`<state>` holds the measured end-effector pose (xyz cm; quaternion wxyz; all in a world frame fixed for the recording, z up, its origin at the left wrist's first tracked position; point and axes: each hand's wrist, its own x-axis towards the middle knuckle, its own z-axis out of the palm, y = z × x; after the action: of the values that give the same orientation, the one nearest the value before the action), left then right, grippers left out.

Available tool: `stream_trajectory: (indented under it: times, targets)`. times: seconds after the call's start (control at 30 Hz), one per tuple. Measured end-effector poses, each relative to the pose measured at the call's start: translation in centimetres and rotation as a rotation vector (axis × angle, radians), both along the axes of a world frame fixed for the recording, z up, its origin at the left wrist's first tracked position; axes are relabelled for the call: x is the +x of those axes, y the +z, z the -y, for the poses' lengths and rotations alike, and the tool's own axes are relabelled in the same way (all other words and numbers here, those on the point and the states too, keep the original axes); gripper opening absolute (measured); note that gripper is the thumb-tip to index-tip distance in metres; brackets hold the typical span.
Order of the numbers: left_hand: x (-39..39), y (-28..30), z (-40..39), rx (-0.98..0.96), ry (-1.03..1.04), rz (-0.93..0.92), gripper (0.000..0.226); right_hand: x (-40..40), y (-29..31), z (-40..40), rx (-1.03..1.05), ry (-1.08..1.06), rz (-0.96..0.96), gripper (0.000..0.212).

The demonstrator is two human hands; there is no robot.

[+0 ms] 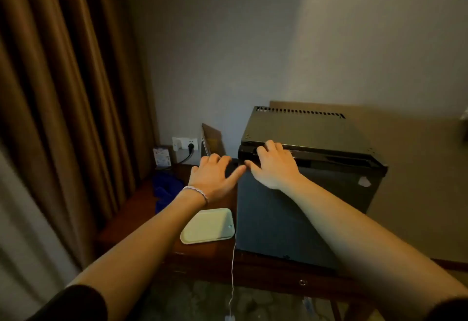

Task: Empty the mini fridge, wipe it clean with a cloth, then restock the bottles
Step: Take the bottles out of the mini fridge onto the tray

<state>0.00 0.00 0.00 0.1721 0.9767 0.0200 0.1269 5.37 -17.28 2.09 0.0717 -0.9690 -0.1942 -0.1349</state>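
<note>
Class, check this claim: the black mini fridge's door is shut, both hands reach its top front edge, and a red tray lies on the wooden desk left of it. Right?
Not quite. The head view shows a pale cream plastic tray, not red. The rest stands: the black mini fridge is shut, with the left hand and right hand at its top front edge.

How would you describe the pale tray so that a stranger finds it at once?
Find the black box-shaped mini fridge on the dark wooden table. Just left of its door lies the pale cream rectangular plastic tray. It is the only light, flat thing there; the blue cloth lies farther back.
</note>
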Motion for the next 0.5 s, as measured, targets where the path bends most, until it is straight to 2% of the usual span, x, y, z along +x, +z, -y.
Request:
stream_trajectory:
  times: [0.1, 0.27, 0.5]
  targets:
    - [0.6, -1.1, -0.9, 0.198, 0.024, -0.058, 0.077, 1.0, -1.2, -1.2, -0.053, -0.086, -0.063, 0.062]
    - [1.5, -2.1, -1.7, 0.242, -0.007, -0.076, 0.083, 0.5, -2.5, -1.8, -0.004, -0.154, -0.013, 0.061]
    - [1.1, -2.6, -1.5, 0.076, -0.046, -0.118, 0.091, 0.7, -2.7, -1.7, 0.011, -0.160, -0.002, 0.060]
